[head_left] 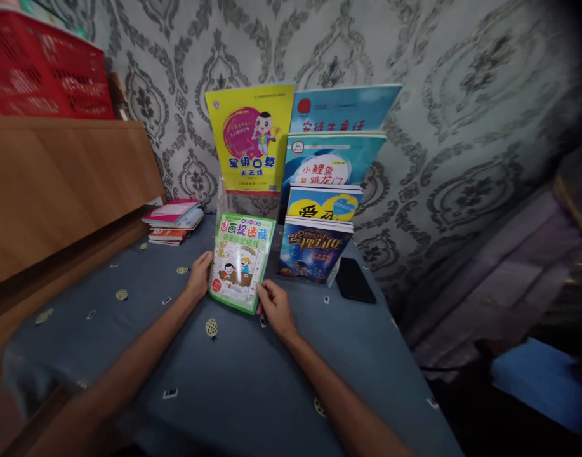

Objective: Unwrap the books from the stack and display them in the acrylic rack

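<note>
A green-bordered children's book (239, 263) stands tilted back between my two hands, its cover facing me. My left hand (200, 274) grips its left edge, and my right hand (275, 307) pinches its lower right edge. Right behind it, a clear stand holds a yellow workbook (255, 136) higher up. Beside that, books rise in tiers: a dark blue book (312, 251) in front, a yellow-and-blue book (319, 202), a light blue book (338, 155) and another blue book (348, 108) at the top. The fingers behind the green book are hidden.
A small pile of books (173, 221) lies at the back left of the cloth-covered table (233, 387). A black phone-like slab (356, 280) rests right of the stand. At left, a red basket (47, 70) sits on a wooden cabinet (66, 190). Patterned wallpaper covers the wall behind.
</note>
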Demonstrator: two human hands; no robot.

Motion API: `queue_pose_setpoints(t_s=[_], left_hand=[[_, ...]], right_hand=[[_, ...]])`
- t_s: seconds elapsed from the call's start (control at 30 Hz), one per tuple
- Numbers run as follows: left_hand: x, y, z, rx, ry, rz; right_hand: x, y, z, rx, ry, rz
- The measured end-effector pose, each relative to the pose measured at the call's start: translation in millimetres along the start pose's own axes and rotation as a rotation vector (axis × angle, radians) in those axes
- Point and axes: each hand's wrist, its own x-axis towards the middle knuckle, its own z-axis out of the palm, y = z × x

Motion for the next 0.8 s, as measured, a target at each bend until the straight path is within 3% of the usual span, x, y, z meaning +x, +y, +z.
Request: queue_pose_setpoints(t_s=[0.17, 0.4, 0.47, 0.6, 0.7, 0.8], left_hand=[[-20.1, 13.0, -10.7, 0.091, -0.096, -0.088], [-37.0, 45.7, -51.3, 0.569, -0.276, -0.269], [-32.2, 53.0, -49.9, 0.773, -0.342, -0.198], [-30.8, 55.5, -26.8, 1.344, -0.321, 0.208], [-49.6, 49.9, 0.1, 1.673, -0.514, 0.399], [-79.6, 40.8, 24.2, 1.654, -0.778, 0.463]], right_hand=[[-4.5, -6.1, 4.5, 0.138, -0.010, 0.050], [-25.9, -11.7, 6.5, 0.256, -0.003, 0.158], [-28.3, -7.7, -2.8, 0.191, 0.026, 0.143], [-22.9, 9.2, -29.3, -0.137, 0.154, 0.032], [-16.6, 19.5, -43.9, -0.336, 0.114, 0.003], [-12.6, 23.8, -50.0, -0.366, 0.142, -0.005]])
